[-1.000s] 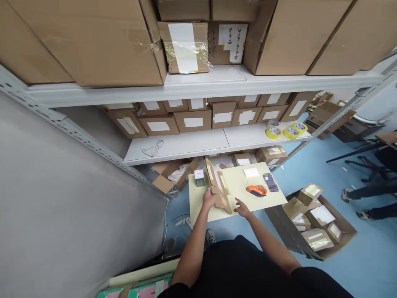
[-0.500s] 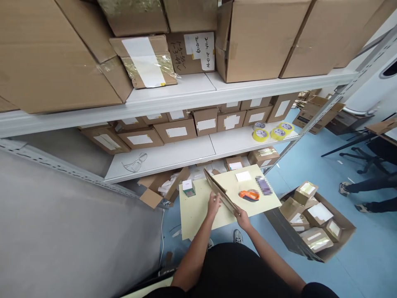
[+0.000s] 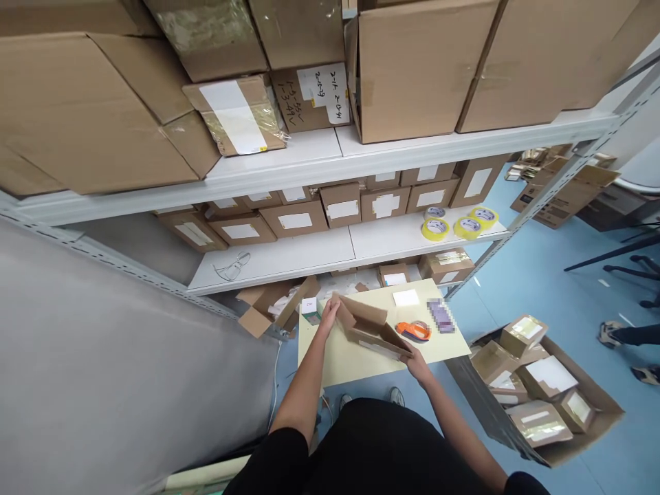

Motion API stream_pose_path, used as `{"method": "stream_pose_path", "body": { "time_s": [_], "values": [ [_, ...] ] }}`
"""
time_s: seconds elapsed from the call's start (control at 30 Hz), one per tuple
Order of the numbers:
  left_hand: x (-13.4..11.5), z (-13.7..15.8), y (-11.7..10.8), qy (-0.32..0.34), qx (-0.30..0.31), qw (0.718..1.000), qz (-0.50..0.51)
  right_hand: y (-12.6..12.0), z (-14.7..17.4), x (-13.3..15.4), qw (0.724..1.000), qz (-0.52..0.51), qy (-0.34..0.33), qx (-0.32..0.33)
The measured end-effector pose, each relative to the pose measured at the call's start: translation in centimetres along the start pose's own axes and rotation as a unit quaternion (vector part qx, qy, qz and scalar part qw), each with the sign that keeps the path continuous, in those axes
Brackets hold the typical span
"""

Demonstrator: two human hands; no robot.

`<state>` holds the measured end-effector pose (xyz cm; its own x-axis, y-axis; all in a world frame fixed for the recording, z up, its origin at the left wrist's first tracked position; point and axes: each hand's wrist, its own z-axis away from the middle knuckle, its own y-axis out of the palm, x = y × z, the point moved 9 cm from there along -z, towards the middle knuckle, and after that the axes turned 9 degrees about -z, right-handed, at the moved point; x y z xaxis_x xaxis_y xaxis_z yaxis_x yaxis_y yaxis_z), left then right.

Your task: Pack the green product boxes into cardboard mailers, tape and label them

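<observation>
Between my two hands is a cardboard box (image 3: 375, 345), unfolded into shape with its top open, held over the pale yellow table (image 3: 337, 371). My left hand (image 3: 328, 317) grips its far left corner. At the near right corner, my right hand (image 3: 415, 363) has its fingers closed on the cardboard. An orange and blue tape dispenser (image 3: 414, 331) lies just right of the box. Beside my left hand stands a small white and green box (image 3: 311, 311). A white paper (image 3: 405, 298) and a blurred purple item (image 3: 441, 315) lie toward the table's right side.
Shelving ahead carries cardboard boxes (image 3: 427, 69), yellow tape rolls (image 3: 468, 227) and clear glasses (image 3: 233, 266). An open carton (image 3: 281, 309) sits left of the table. On the floor at right, a large carton (image 3: 592, 433) holds several taped parcels. Another person's legs (image 3: 634, 337) show at far right.
The flattened cardboard has opened out into a box shape. My left hand has moved up and left to its far corner; my right hand has shifted slightly right.
</observation>
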<state>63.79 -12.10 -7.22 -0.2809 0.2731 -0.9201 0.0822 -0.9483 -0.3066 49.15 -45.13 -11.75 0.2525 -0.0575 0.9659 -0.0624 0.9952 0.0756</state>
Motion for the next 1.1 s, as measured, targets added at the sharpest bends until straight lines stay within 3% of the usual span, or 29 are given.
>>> {"method": "stream_pose_path", "body": {
  "time_s": [0.17,0.3,0.43,0.6,0.73,0.87,1.1],
  "values": [
    [3.5,3.3,-0.4,-0.032,-0.014,0.999,-0.001,2.1,-4.0,-0.5,0.996,-0.084,0.014,-0.012],
    [6.1,5.1,-1.0,-0.070,0.001,0.998,0.010,3.3,-6.3,-0.6,0.997,-0.079,0.003,-0.024],
    [7.5,5.9,-1.0,-0.078,0.037,0.996,0.016,3.2,-6.0,-1.1,0.998,-0.066,-0.002,-0.013],
    [8.4,6.2,0.2,-0.074,0.037,0.996,0.037,3.0,-4.6,-0.3,0.998,0.015,-0.064,0.015],
    [7.8,6.0,0.6,-0.050,-0.011,0.998,0.033,2.4,-4.7,0.7,0.991,0.091,-0.099,0.019],
    [5.5,5.3,1.2,0.008,-0.028,0.999,0.029,1.7,-5.2,1.3,0.988,0.104,-0.112,0.034],
    [3.9,3.5,1.5,0.001,-0.058,0.998,0.032,1.2,-5.4,0.2,0.992,0.115,-0.046,-0.001]
  ]
}}
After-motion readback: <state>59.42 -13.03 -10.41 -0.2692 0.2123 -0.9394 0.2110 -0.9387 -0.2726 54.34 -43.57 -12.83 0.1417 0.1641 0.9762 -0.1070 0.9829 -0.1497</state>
